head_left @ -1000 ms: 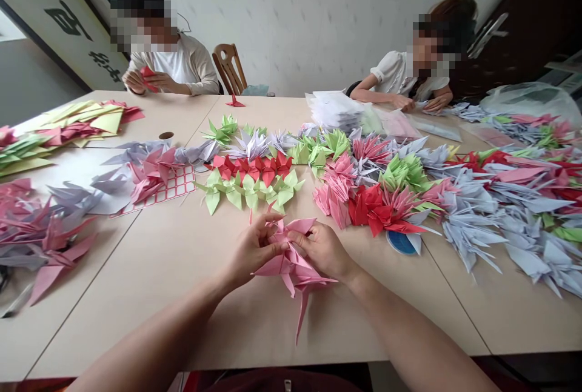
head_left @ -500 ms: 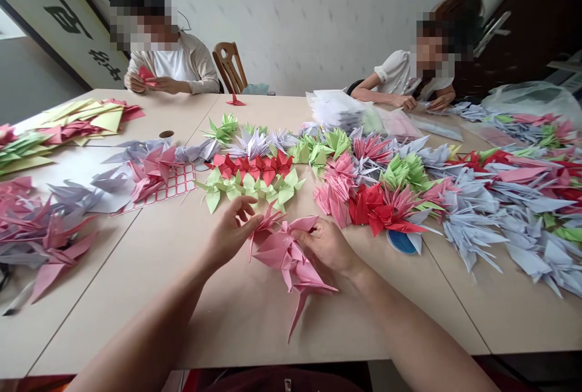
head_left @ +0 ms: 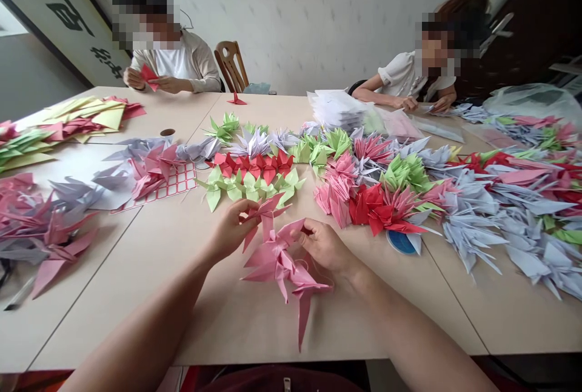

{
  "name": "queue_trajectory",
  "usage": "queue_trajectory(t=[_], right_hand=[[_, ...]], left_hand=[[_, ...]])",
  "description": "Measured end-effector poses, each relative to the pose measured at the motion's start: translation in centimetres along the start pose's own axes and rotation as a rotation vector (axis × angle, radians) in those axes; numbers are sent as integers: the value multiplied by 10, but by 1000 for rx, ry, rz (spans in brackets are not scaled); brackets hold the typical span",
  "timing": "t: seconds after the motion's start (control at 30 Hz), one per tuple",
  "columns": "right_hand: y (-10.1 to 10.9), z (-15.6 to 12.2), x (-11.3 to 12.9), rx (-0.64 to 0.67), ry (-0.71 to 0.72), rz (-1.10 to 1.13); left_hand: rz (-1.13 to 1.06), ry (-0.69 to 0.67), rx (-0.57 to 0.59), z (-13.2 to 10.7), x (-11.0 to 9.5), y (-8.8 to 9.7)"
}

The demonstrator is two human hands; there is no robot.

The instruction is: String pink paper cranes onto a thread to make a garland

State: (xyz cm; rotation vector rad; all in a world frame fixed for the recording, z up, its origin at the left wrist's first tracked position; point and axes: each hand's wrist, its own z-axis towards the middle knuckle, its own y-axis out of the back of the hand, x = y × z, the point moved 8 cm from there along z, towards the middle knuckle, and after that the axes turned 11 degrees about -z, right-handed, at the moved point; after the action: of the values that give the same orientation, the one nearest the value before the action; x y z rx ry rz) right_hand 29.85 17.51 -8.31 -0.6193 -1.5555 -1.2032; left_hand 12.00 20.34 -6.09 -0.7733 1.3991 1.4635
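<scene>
Between my hands is a hanging cluster of pink origami cranes, joined one to another. My left hand pinches the topmost pink paper crane, whose folded wings spread to the right of my fingers. With thumb and fingers my right hand grips a wing tip of the crane below it. A thin loop of thread shows under my right hand. The lowest crane's long pointed end hangs down toward the near table edge. Just beyond my hands lie a row of light green paper cranes and a red row.
Heaps of pale blue, pink, red and green cranes cover the right side. A blue round lid lies under them. More cranes and yellow folded paper lie left. Two people sit across the table, folding paper.
My left hand has turned and now holds the top crane with its wings opened outward. The pink cluster has shifted slightly left, and its lower tip hangs a little lower.
</scene>
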Motion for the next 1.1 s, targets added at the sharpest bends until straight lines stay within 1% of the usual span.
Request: queue_trajectory(t=[0.1, 0.17, 0.27, 0.47, 0.57, 0.73, 0.9, 1.0, 1.1], right_hand=[[11, 2, -2, -110, 18, 54], [13, 3, -8, -148, -4, 115], [11, 4, -13, -160, -28, 130], [5, 3, -8, -166, -28, 151], [5, 4, -8, -184, -53, 159], [6, 6, -10, -203, -40, 155], [4, 6, -11, -189, -17, 148], [8, 5, -6, -224, 34, 60], [13, 5, -8, -265, 25, 8]], left_hand=[[-69, -56, 14, -2, -7, -3], [-91, -98, 12, -4, -11, -6], [-85, -159, 6, -8, -17, -12], [-46, -240, 5, -12, -22, -17], [-32, -254, -1, -13, -21, -17], [-15, -271, -2, -13, -23, -18], [-15, -296, 55, -16, -29, -26], [-1, -278, 62, -16, -24, -28], [32, -222, 12, -13, -16, -23]])
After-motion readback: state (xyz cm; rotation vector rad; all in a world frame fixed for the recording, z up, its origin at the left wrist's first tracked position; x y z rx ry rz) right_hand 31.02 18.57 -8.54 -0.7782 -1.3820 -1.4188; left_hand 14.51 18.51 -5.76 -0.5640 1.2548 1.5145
